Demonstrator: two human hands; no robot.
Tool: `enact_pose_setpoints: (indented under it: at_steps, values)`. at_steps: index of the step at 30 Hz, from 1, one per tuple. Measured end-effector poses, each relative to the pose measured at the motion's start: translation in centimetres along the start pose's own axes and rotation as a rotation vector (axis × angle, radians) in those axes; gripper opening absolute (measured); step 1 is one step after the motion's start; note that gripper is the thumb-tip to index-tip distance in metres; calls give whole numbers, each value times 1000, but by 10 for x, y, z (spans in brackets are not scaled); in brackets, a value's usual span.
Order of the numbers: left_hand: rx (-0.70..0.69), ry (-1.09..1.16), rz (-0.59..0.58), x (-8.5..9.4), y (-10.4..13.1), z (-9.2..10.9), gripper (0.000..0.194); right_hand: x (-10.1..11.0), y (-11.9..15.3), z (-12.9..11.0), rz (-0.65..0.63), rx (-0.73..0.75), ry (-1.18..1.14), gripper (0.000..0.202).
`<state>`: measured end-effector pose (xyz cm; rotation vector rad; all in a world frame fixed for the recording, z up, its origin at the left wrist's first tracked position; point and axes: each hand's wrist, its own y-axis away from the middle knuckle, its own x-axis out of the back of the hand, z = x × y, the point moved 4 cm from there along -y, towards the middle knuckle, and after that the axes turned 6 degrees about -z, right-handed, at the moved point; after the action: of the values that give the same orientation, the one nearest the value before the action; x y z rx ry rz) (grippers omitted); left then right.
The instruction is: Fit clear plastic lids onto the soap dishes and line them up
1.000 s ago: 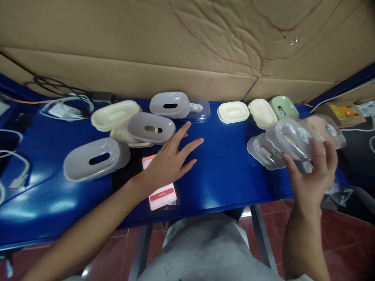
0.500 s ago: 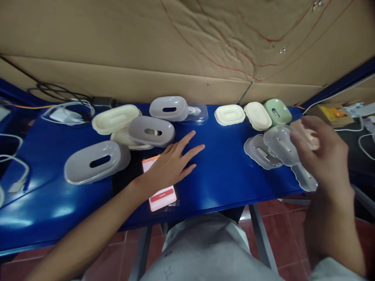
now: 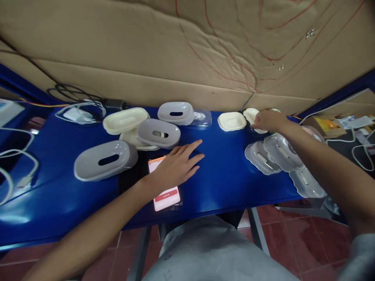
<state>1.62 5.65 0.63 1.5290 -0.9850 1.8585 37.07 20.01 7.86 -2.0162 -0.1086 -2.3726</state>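
My left hand [image 3: 175, 166] lies flat over a lit phone [image 3: 166, 200], its fingers spread towards the middle of the table. To its left are grey oval covers with slots, the nearest being one grey cover [image 3: 101, 160]. My right hand [image 3: 270, 120] reaches to the back right, its bent fingers closed on the edge of a small cream oval tray [image 3: 250, 113]. That hand mostly hides a green slotted cover [image 3: 275, 110]. Left of it sits another cream tray [image 3: 232, 121]. Under the right forearm lie several clear scalloped lids [image 3: 262, 158].
A clear container [image 3: 202, 119] stands behind at centre. White cables [image 3: 19, 160] and a charger [image 3: 77, 114] lie at the left. A cardboard wall [image 3: 140, 74] closes off the blue table [image 3: 216, 171] at the back. An open box [image 3: 329, 127] stands far right.
My right hand has moved left and away from me, from above the clear lids to the cream tray. My left hand stays over the phone. The view has shifted slightly.
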Motion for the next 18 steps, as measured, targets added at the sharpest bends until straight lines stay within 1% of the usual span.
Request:
enact_pose_setpoints:
  at_steps: [1, 3, 5, 7, 9, 11, 12, 14, 15, 16, 18]
  values:
    - [1, -5, 15, 1, 0, 1, 37, 4, 3, -1, -30, 14, 8, 69]
    - [8, 0, 57, 4, -1, 2, 43, 11, 16, -11, -160, 25, 46, 50]
    - [17, 20, 100, 8, -2, 2, 51, 23, 37, -36, -161, 105, 54, 28]
    - [22, 31, 121, 10, -2, 3, 55, 26, 62, -72, -195, 233, 37, 22]
    - [6, 21, 113, 10, -3, 3, 51, 20, 86, -108, -239, 368, 11, 17]
    - [-29, 11, 74, 6, -3, 3, 38, 11, 104, -137, -272, 525, -5, 13]
    - [-48, 10, 48, 4, -3, 3, 31, 6, 110, -147, -279, 599, -10, 13]
    - [-73, 14, -9, 0, -3, 2, 20, 0, 117, -153, -255, 703, -26, 19]
    - [-78, 15, -32, -2, -2, 2, 18, 0, 119, -149, -222, 721, -42, 25]
    - [-79, 14, -50, -2, -2, 1, 18, 2, 121, -140, -181, 716, -61, 34]
    - [-75, 13, -74, -2, -2, 1, 18, 9, 126, -111, -87, 640, -110, 52]
